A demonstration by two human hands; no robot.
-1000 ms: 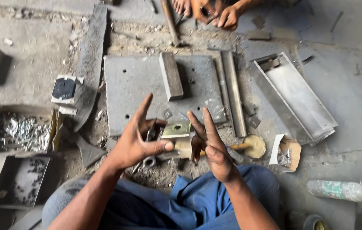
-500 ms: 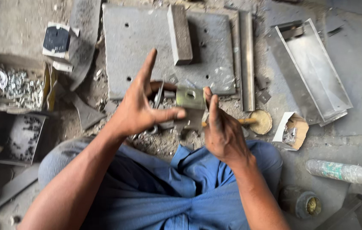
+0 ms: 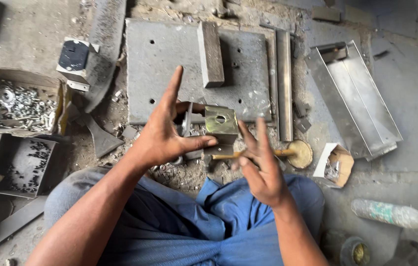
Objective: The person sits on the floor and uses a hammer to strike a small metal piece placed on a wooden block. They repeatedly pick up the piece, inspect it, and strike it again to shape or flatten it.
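Left hand (image 3: 167,135) gripping small brass-coloured metal bracket (image 3: 220,122), thumb and lower fingers pinched on its near edge, index finger stretched straight up and away. Bracket held above the floor in front of the knees, over the near edge of the grey steel plate (image 3: 169,64). Flat square face with one round hole, facing up and slightly toward camera; bent flange dropping off the near side. Roughly square, so no clear long axis. Dull yellow sheen, scuffed.

Right hand (image 3: 263,170) closed around a thin rod-like tool (image 3: 228,155), long axis horizontal, tip pointing left under the bracket; index and middle fingers splayed upward. Round wooden knob (image 3: 301,153) at the rod's right end.

Plate: flat, rectangular, drilled holes, dusty. Rectangular steel block (image 3: 211,54) lying on it, long axis running away from camera. Narrow steel bar (image 3: 283,83) beside plate, same direction. Folded sheet-metal tray (image 3: 354,98) at right, angled. Cardboard box of screws (image 3: 17,103) at left. Plastic bottle (image 3: 391,214) lying at lower right.
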